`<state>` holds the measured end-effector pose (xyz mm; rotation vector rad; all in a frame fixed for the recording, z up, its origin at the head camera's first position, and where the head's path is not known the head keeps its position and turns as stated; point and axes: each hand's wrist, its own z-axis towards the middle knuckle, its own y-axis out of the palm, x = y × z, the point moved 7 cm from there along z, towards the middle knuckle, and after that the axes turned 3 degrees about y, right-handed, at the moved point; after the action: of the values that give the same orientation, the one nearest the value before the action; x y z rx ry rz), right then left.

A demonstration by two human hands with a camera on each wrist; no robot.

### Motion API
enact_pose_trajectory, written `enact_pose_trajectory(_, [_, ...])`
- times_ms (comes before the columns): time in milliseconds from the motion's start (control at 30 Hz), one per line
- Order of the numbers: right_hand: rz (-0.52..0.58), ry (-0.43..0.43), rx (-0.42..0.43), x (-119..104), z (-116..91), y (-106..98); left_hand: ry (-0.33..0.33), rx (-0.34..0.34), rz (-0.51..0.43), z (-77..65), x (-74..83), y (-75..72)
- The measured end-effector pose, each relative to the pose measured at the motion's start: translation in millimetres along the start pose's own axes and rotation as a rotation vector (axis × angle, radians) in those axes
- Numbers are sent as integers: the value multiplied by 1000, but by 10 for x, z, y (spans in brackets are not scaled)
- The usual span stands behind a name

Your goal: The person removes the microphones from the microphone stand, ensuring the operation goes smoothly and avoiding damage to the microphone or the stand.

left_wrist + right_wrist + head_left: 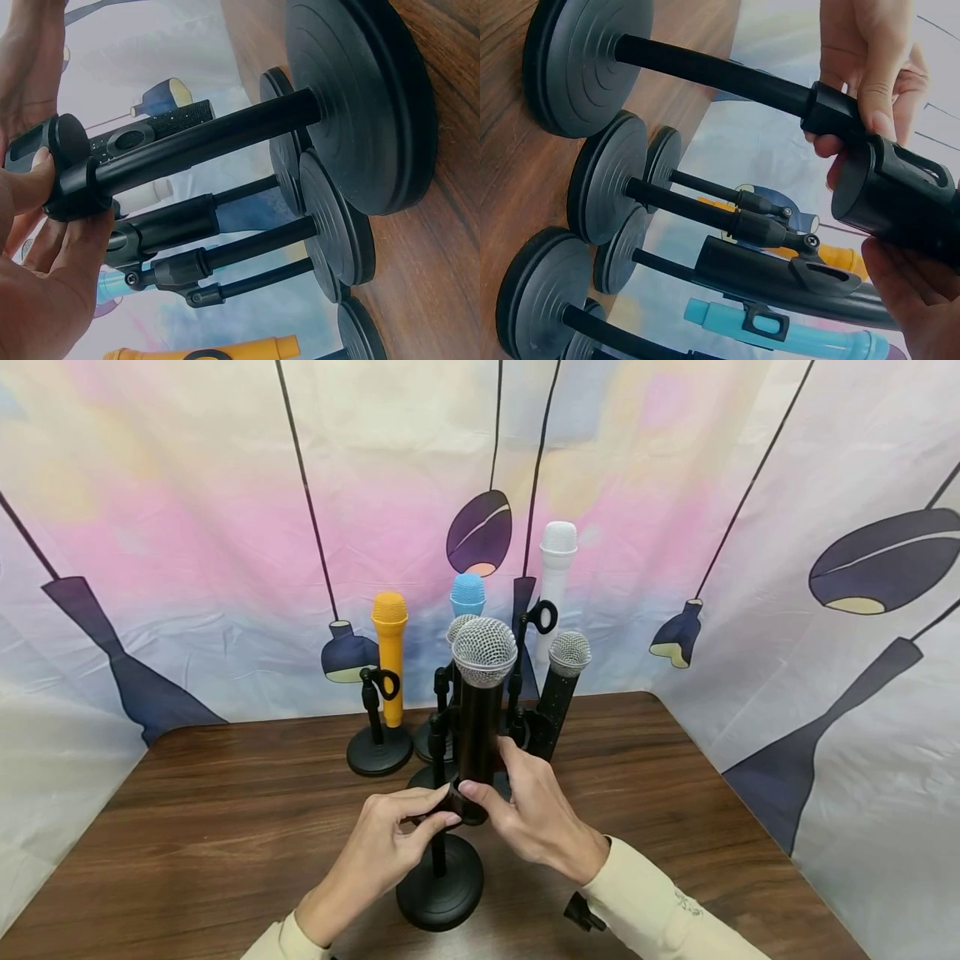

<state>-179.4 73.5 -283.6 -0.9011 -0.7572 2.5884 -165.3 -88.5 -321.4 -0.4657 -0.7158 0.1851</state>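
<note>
A black microphone (478, 718) with a silver mesh head stands nearly upright in front of me. My right hand (536, 806) grips its lower body, thumb toward the front. Pinched between the thumb and fingers of my left hand (393, 839) is the top of a black desk stand, just beside the microphone's bottom end. The stand's round base (440, 885) rests on the table. In the left wrist view the stand's collar (75, 187) sits within the left fingers. The right wrist view shows the microphone's lower end (896, 195) against the stand's clip; how far it is seated, I cannot tell.
Behind stand a yellow microphone (390, 643), a blue one (468, 593), a white one (557, 568) and a speckled black one (558, 702), among several round-based stands. A small black part (583, 912) lies by the right sleeve. A printed cloth (225, 527) hangs beyond the wooden table (247, 827).
</note>
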Motion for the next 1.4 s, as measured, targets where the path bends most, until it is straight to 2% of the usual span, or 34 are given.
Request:
enact_pose_trajectory(400, [1, -20, -11, -9, 25, 10, 0, 1, -1, 8, -5, 0])
enact_pose_trajectory(833, [-32, -21, -24, -7, 39, 23, -32, -5, 0, 0, -33, 1])
enact_pose_trajectory(1400, [-45, -78, -15, -32, 38, 21, -27, -2, -7, -3, -27, 4])
